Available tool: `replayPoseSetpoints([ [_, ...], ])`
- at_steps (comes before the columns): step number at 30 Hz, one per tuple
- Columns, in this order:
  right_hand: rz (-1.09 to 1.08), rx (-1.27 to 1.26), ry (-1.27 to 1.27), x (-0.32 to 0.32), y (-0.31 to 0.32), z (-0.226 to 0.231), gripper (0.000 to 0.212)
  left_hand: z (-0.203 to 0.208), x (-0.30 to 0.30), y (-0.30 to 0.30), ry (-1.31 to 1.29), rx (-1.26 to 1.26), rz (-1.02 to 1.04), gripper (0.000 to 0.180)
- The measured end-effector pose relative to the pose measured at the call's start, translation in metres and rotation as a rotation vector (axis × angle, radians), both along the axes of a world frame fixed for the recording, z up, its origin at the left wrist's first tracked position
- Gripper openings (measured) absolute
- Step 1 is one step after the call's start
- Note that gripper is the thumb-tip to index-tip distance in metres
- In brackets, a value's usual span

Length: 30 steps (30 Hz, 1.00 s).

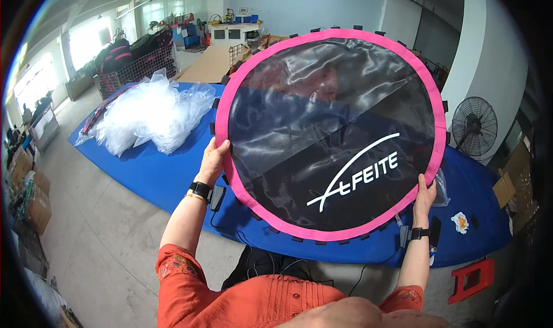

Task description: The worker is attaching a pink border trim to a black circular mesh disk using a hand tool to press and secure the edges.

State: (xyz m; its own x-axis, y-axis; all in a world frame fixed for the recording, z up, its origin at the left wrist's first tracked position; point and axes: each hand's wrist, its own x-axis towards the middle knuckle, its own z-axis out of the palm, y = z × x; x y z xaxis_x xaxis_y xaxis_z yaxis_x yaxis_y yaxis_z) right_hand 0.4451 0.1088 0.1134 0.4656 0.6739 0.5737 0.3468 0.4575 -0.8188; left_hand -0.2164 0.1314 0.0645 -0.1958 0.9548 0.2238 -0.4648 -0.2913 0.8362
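Note:
Between my two hands I hold up a round black mesh trampoline mat (pixel 322 126) with a wide pink border and small black tabs around its edge. White lettering and a curved line are printed on its lower right. My left hand (pixel 213 158) grips the pink border at the left, thumb on the near face and fingers behind. My right hand (pixel 425 192) pinches the border at the lower right, its other fingers hidden behind the mat. The mat is tilted up over a blue-covered table (pixel 150 178), its face toward me.
Clear plastic bags (pixel 155 115) lie heaped on the table's left. On its right are a crumpled wrapper (pixel 460 222) and small dark items. A black fan (pixel 474 126) stands by the white pillar. Beyond the table is a wire cage (pixel 138 74); a red stool (pixel 471 281) sits at lower right.

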Motion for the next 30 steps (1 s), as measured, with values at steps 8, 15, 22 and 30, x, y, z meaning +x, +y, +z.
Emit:
replayPoseSetpoints([
  [8, -0.014, 0.015, 0.017, -0.007, -0.003, 0.004, 0.030, 0.000, 0.001, -0.001, -0.002, 0.022, 0.005, 0.033],
  [15, -0.003, -0.002, 0.030, -0.002, 0.000, 0.001, 0.030, 0.005, 0.004, -0.004, 0.008, 0.028, 0.005, 0.031],
  [22, -0.001, -0.020, 0.025, 0.005, 0.001, -0.001, 0.035, 0.012, 0.007, -0.008, -0.006, 0.010, 0.027, 0.029],
  [30, 0.065, 0.013, 0.088, 0.009, 0.008, -0.007, 0.035, 0.013, 0.005, -0.010, -0.002, 0.015, 0.043, 0.028],
])
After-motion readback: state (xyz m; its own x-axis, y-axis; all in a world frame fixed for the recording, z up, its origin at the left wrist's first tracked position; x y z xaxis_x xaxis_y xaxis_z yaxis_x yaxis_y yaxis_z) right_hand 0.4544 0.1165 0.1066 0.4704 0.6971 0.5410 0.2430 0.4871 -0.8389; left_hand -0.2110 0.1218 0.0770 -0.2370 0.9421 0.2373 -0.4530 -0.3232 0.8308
